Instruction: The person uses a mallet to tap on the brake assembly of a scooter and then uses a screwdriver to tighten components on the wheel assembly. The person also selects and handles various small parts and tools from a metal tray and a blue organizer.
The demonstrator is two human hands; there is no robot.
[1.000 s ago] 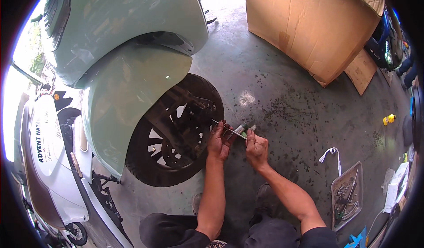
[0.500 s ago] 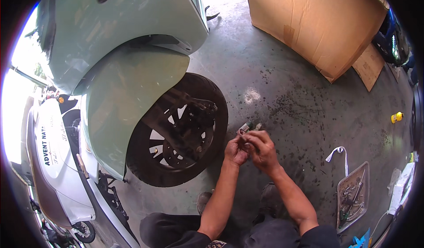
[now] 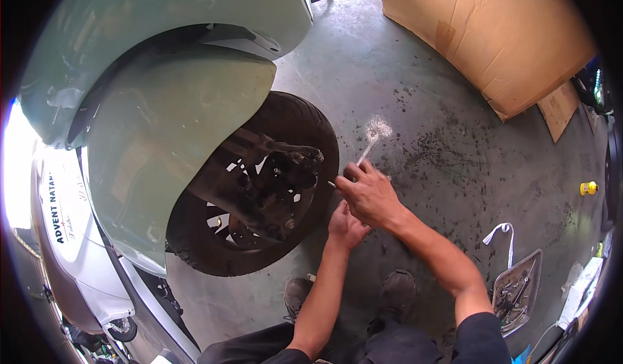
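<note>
My right hand (image 3: 371, 195) is closed around a slim silver metal tool (image 3: 368, 150) that angles up and right, just right of the wheel. A short metal tip pokes out at its left side. My left hand (image 3: 345, 228) is curled just below it, fingertips partly hidden behind my right hand; what it holds I cannot make out. Both are beside the black tyre (image 3: 227, 265), whose rim and dark suspension parts (image 3: 292, 172) show under a sage-green fender (image 3: 162, 130). Matching green bodywork (image 3: 110, 20) is above the fender.
A white scooter (image 3: 84, 247) stands at left. A large cardboard box (image 3: 480, 33) and flat cardboard (image 3: 558, 114) lie upper right, by a dark motorcycle. At right are a yellow bottle (image 3: 588, 188), a white strap (image 3: 501, 230) and a metal tray (image 3: 533, 263) of tools. My shoes (image 3: 397, 289) are below.
My right hand has moved up over my left, and the slim tool now points up and right above it. My left hand sits lower and farther right than a second ago. The view has shifted.
</note>
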